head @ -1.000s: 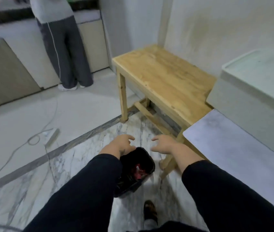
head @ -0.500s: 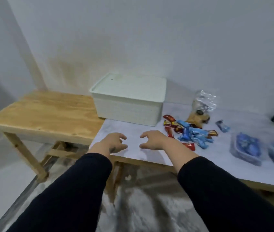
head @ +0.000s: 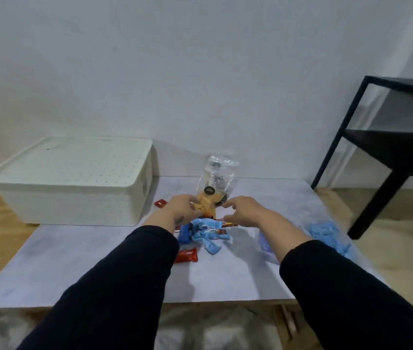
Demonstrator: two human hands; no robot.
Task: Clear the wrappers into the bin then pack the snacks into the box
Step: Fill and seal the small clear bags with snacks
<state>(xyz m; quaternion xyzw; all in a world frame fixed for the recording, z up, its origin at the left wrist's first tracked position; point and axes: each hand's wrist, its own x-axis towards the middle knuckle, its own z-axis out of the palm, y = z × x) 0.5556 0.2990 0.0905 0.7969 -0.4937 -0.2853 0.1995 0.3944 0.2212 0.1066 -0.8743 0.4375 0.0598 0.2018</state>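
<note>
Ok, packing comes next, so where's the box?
Head view, left: the lidded white box sits at the table's back, beside the snacks.

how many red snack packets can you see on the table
2. One red packet lies beside the white box, just left of the left hand; another red packet lies nearer, below the blue packets. More may be hidden under the hands.

A black open shelf unit [head: 387,150] stands at the far right against the pale wall [head: 200,72], beside the grey worktop [head: 94,269].
</note>
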